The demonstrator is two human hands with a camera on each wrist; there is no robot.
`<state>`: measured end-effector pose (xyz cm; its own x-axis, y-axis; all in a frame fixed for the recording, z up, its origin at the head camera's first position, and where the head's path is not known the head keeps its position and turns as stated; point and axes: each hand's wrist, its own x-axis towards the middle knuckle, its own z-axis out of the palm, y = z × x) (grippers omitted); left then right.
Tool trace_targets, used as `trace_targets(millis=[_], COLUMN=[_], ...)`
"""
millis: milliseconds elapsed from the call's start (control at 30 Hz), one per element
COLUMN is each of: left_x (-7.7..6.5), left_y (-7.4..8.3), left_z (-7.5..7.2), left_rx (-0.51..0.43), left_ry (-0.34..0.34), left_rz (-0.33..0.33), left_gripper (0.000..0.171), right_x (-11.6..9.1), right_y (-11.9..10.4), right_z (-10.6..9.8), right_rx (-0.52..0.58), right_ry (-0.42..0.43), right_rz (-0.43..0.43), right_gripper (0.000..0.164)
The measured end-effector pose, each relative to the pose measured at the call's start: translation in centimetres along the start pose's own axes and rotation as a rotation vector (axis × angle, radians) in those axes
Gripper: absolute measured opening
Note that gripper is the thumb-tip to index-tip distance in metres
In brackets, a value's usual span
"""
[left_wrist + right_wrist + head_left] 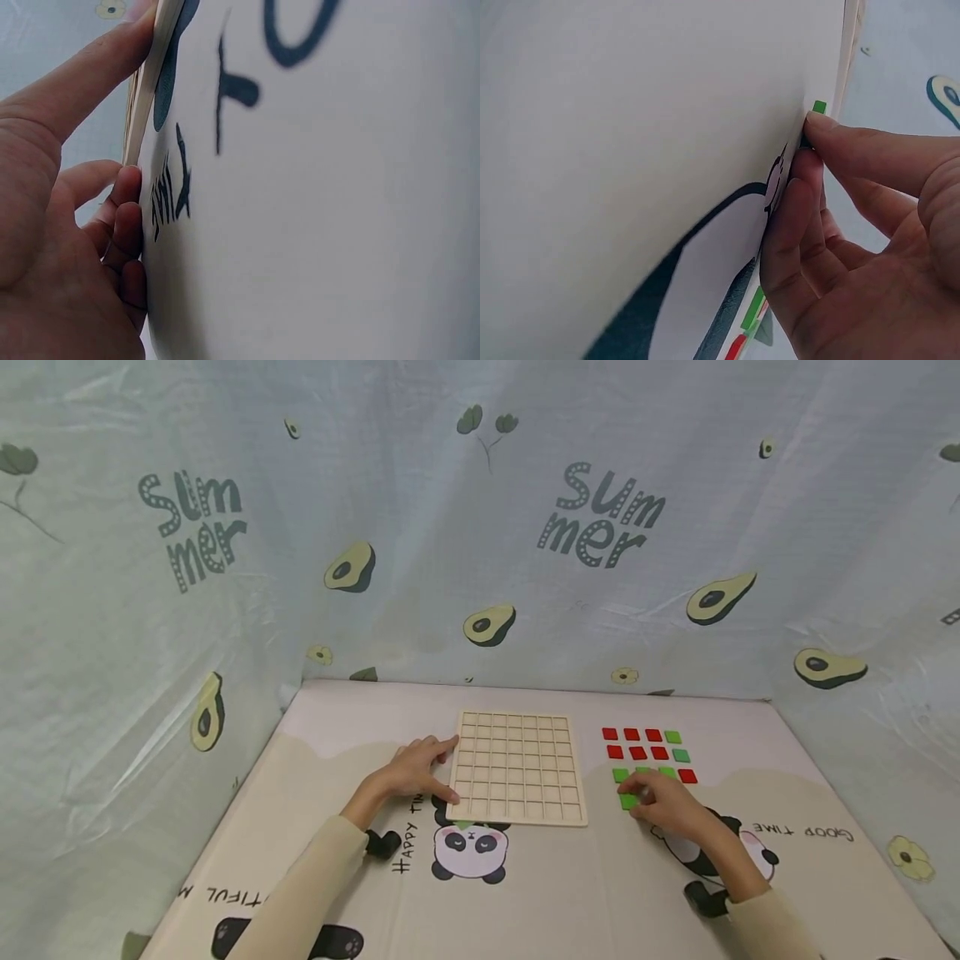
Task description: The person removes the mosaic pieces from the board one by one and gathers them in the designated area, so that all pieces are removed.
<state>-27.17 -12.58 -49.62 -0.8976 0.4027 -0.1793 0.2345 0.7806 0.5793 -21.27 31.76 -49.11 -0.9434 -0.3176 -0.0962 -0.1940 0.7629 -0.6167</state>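
A pale wooden board, divided into a grid of shallow square cells, lies flat on the table. At its left side my left hand has thumb and index finger spread apart, their tips touching the board's edge. Over on the right, my right hand pinches a green square tile between thumb and fingers at the table surface. In the right wrist view that green tile sticks out past the thumb tip. Red tiles and green tiles lie in rows beyond this hand, which partly covers them.
The table is spread with a pale cloth printed with pandas and lettering. A hanging sheet with avocado prints closes off the back and both sides. Dark wrist-worn devices sit under both wrists.
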Motion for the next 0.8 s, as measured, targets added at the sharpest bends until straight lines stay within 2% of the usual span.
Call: trace_targets(millis=[533,800], left_x=[0.06,-0.16], left_y=[-0.11,0.31], left_z=[-0.27,-0.19], left_rx=[0.028,-0.004], left_ry=[0.003,-0.017], left_rz=[0.007,-0.016], left_gripper=[0.113,0.113], right_x=[0.13,-0.23], right_y=[-0.17,-0.42], right_z=[0.04,-0.1], right_rx=[0.007,0.019], right_ry=[0.006,0.002], right_rz=[0.014,0.008], right_gripper=[0.029,0.028])
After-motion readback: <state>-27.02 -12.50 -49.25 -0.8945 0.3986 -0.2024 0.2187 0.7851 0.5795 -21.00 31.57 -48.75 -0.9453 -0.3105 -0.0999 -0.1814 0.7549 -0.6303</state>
